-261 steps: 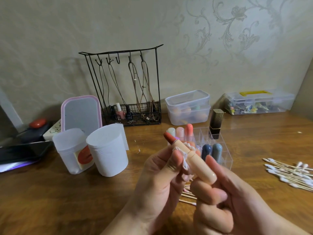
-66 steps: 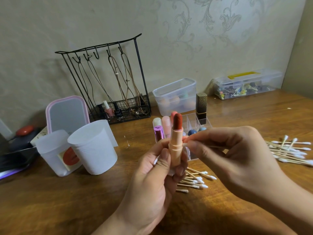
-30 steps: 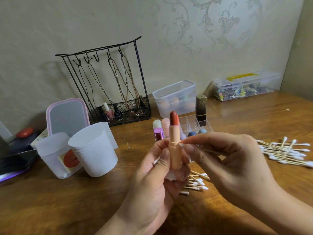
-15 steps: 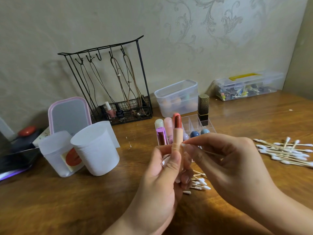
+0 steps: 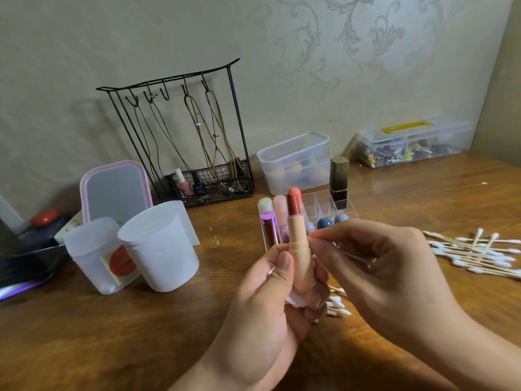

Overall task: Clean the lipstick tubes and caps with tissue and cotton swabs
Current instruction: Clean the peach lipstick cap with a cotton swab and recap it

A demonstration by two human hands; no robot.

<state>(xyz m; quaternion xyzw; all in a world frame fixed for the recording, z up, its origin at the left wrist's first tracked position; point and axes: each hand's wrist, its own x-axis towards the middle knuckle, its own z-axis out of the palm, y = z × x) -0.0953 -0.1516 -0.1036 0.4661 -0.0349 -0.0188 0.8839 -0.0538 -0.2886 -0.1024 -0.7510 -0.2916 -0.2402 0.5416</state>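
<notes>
My left hand grips an uncapped peach lipstick tube upright, its red bullet exposed at the top, with a bit of white tissue under the tube's base. My right hand pinches a cotton swab whose tip touches the tube's right side near the collar. Behind them stands a clear organizer holding several lipsticks, among them a purple tube and a black-and-gold one.
A pile of clean cotton swabs lies at the right; used swabs lie under my hands. Two white cups and a pink mirror stand at left, a wire jewellery rack and clear boxes against the wall.
The tube has stayed upright in my left hand while my right hand keeps the swab tip at its side, shifting slightly. The view has drifted a little.
</notes>
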